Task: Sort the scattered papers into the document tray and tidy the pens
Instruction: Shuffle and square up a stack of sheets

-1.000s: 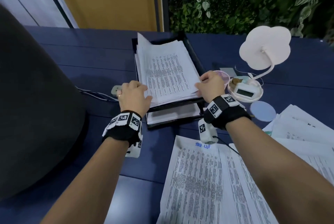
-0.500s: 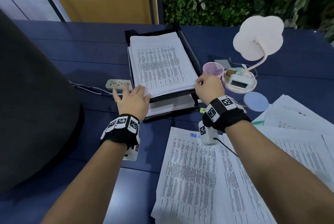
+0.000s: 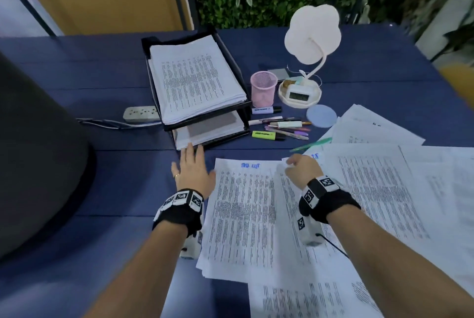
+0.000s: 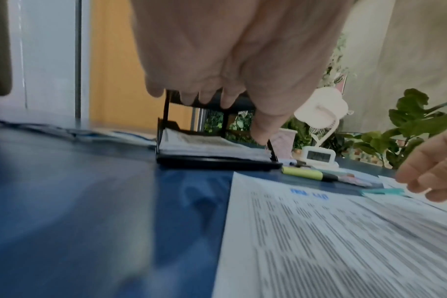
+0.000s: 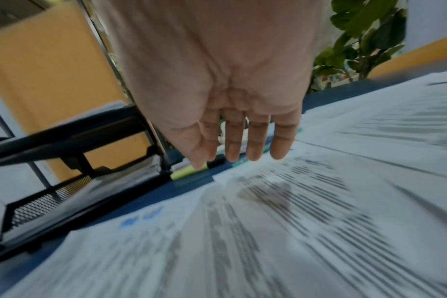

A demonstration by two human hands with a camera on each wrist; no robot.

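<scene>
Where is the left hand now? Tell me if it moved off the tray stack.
Yes. The left hand has drawn back toward the person, off the tray stack, now near its front edge.

Beyond the left hand (image 3: 191, 169) stands a black document tray (image 3: 232, 106) stacked with white papers (image 3: 195, 79) in dense black print. Under the right hand (image 3: 302, 171) lie white sheets (image 3: 243, 210) of grey-black text, one headed in blue handwriting. Past that hand's fingertips sit a yellow highlighter (image 3: 264, 134) with a black cap, lilac and white pens (image 3: 284, 125), a teal pen (image 3: 311, 144), a pink mesh cup (image 3: 263, 88) and a pale blue disc (image 3: 321, 115). The tabletop (image 3: 115, 176) is dark navy. Both wrists wear black bands with black-and-white square markers.
</scene>
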